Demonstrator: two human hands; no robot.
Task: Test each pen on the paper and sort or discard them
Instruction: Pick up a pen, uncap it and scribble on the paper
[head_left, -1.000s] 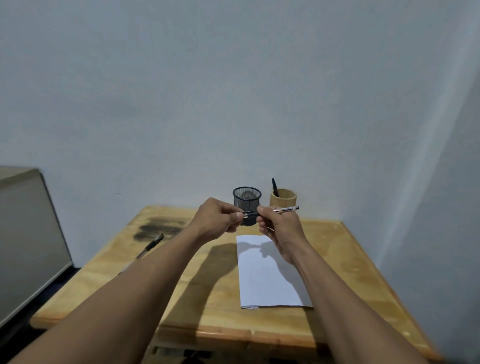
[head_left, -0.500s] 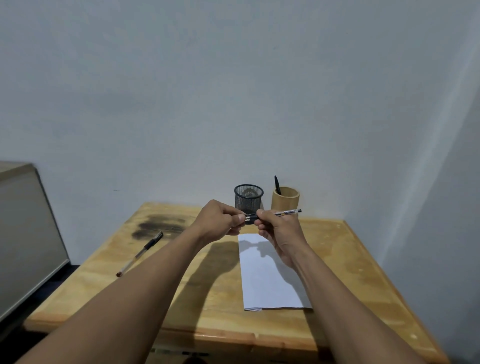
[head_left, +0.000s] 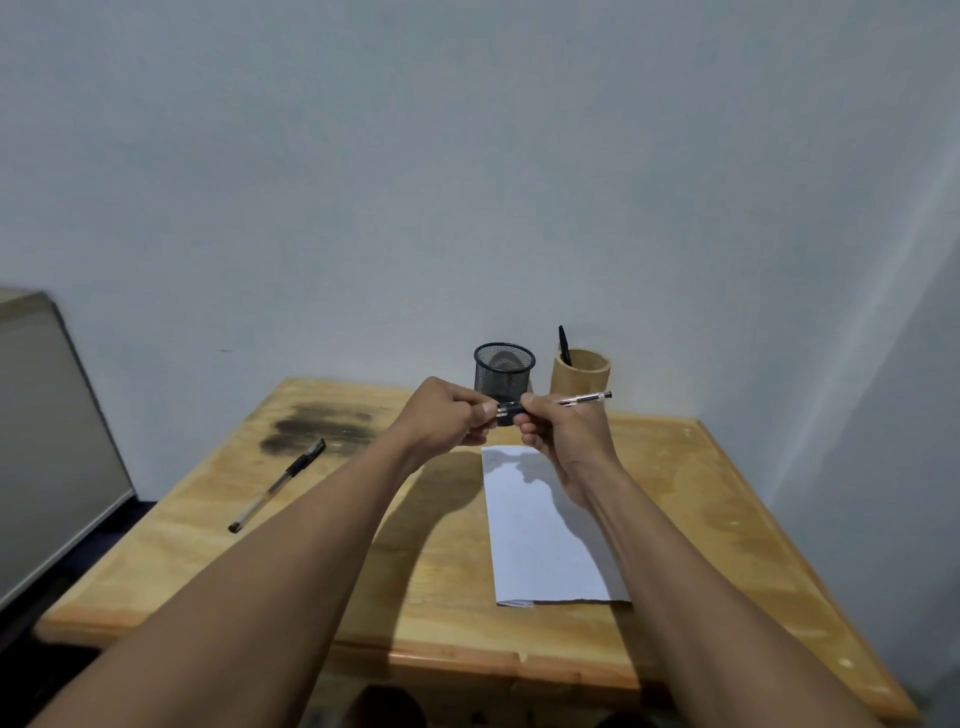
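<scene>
Both hands hold one clear pen (head_left: 582, 399) level above the far end of the white paper (head_left: 545, 530). My right hand (head_left: 563, 434) grips its barrel, and the tail sticks out to the right. My left hand (head_left: 447, 418) pinches the black cap end (head_left: 508, 410). A second pen with a black cap (head_left: 278, 484) lies on the wooden table (head_left: 208, 545) at the left. At the back stand a black mesh cup (head_left: 504, 370) and a bamboo cup (head_left: 580, 373) holding a black pen (head_left: 564, 345).
A dark stain (head_left: 317, 428) marks the table's far left. A grey cabinet (head_left: 47, 441) stands to the left of the table. White walls close in behind and on the right.
My hands stay together on the pen and have shifted little. The camera has tilted down a bit, bringing more of the table's left side and the lying pen into view.
</scene>
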